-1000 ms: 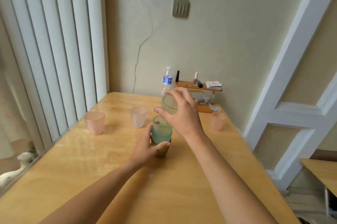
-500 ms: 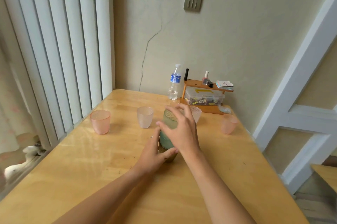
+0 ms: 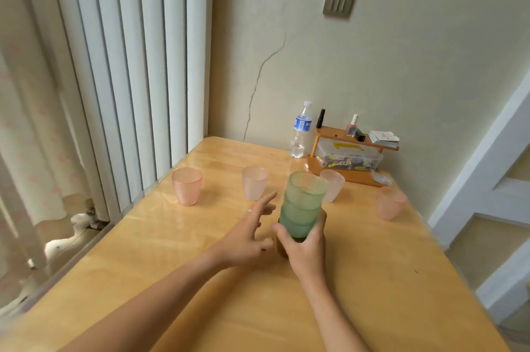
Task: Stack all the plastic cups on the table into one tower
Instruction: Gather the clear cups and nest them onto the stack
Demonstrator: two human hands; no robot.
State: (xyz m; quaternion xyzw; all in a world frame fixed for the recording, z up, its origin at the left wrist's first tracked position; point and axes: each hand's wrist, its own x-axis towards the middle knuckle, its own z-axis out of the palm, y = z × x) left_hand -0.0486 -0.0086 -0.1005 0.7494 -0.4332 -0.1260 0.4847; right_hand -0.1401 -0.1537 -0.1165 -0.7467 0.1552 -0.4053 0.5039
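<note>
A tower of green cups (image 3: 303,202) on a darker bottom cup stands mid-table. My right hand (image 3: 305,242) is wrapped around its lower part. My left hand (image 3: 249,231) is beside the tower on the left, fingers spread, holding nothing. Loose cups stand upright on the wooden table (image 3: 172,280): an orange-pink cup (image 3: 187,186) at the left, a pale pink cup (image 3: 254,182) beyond my left hand, a clear pinkish cup (image 3: 333,185) just behind the tower, and a pink cup (image 3: 390,202) at the right.
A water bottle (image 3: 300,131) and a small wooden shelf (image 3: 348,155) holding a clear box and small bottles stand at the back against the wall. Vertical blinds (image 3: 129,79) run along the table's left edge. A white door frame (image 3: 487,165) is to the right.
My right hand set the top green cup onto the tower, then dropped to grip the tower's lower part. My left hand let go of the base and opened to the left.
</note>
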